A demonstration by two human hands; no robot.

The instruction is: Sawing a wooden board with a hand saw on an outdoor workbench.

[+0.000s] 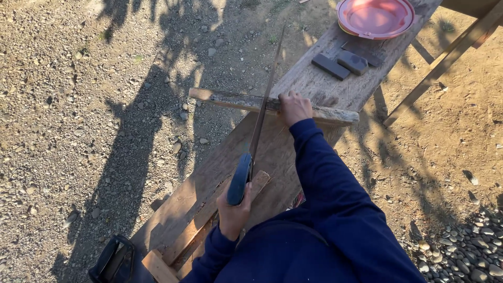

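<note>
The wooden stick lies crosswise on the bench, its far end overhanging the gravel. My saw rests its blade on the stick; I cannot tell how deep the cut is. My right hand clamps the stick beside the blade; my left hand is clenched around the saw's handle. Beyond the stick sit two dark blocks and a pink plate.
</note>
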